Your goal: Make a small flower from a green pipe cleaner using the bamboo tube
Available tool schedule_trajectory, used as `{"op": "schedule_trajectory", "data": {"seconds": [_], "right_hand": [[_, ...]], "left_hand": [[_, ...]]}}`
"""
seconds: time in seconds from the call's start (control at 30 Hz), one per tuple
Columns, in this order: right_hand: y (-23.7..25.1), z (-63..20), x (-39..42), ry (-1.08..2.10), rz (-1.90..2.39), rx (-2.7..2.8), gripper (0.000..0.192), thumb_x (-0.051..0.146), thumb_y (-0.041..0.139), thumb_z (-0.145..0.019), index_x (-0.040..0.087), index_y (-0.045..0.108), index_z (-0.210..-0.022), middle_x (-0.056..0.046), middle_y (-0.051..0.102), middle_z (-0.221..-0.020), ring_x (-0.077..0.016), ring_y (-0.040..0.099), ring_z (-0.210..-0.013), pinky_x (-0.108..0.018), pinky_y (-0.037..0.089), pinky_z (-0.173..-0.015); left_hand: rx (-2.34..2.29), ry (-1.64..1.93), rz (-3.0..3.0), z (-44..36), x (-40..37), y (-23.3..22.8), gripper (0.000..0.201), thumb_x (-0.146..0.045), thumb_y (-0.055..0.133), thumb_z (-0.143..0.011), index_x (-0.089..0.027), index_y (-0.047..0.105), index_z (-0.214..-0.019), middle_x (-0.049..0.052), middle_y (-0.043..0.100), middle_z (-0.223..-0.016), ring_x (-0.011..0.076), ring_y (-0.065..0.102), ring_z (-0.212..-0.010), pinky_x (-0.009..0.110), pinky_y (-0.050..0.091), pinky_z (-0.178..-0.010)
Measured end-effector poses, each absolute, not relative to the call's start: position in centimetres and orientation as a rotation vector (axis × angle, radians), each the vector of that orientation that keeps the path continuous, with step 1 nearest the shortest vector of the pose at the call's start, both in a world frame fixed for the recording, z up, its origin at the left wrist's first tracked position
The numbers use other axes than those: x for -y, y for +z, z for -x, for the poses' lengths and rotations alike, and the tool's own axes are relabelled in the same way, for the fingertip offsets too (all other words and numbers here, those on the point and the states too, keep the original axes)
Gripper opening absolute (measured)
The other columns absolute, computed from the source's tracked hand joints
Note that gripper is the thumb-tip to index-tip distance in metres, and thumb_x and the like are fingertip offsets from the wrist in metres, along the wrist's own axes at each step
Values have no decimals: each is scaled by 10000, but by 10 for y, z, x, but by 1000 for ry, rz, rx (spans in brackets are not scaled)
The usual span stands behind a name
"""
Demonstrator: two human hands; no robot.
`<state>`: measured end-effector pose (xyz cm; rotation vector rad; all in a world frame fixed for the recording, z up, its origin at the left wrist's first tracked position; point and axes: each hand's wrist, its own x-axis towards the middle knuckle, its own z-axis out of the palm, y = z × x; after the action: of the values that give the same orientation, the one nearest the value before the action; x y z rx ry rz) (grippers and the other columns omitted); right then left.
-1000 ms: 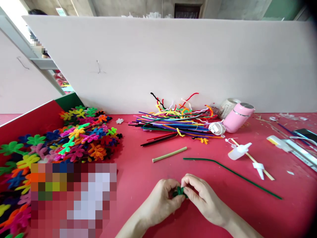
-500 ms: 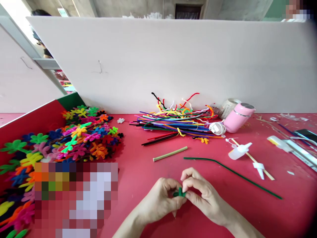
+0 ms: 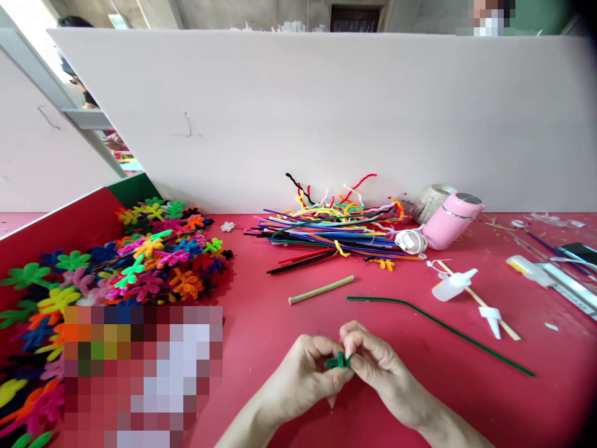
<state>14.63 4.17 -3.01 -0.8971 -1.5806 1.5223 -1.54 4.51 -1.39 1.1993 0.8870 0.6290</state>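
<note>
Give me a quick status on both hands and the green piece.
Left hand pinching folded green pipe cleaner. Right hand at its right edge, grip partly hidden. Loose green pipe cleaner beyond, not in the way.

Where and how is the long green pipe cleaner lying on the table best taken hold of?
Probably the middle of the long, straight stretch of the green pipe cleaner, pinched across its width from above: it is thin, lies flat on the red table, bends once toward its left end, and nothing covers it. The right hand is nearer.
</note>
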Motion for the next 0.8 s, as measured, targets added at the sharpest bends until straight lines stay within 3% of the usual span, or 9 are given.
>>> {"op": "schedule_trajectory", "data": {"seconds": [0.3, 0.5, 0.8], "right_hand": [[-34, -146, -43, 1566, 897, 1480, 169, 351, 470, -840, 217, 456, -738, 7, 381, -784, -138, 418, -754, -232, 389, -707], [-29, -149, -49, 1387, 934, 1621, 151, 308, 472, -847, 199, 493, -744, 9, 411, -734, -127, 435, -680, -223, 392, -633], [-26, -155, -47, 1052, 982, 1906, 78, 174, 426, -863, 198, 477, -809, -15, 487, -791, -137, 506, -730, -235, 420, -676]], "left_hand": [[-879, 684, -1128, 15, -44, -21, 328, -439, 615, -675, -117, 557, -654, -48, 435, -482, 59, 397, -419, 190, 328, -440], [-825, 737, -1043, 17, -47, -25, 297, -407, 595, -717, -116, 570, -773, -21, 510, -533, 75, 464, -438, 212, 363, -494], [-868, 707, -1129, 16, -47, -29, 294, -394, 524, -778, -108, 544, -715, -22, 475, -515, 64, 418, -439, 200, 324, -475]]}}
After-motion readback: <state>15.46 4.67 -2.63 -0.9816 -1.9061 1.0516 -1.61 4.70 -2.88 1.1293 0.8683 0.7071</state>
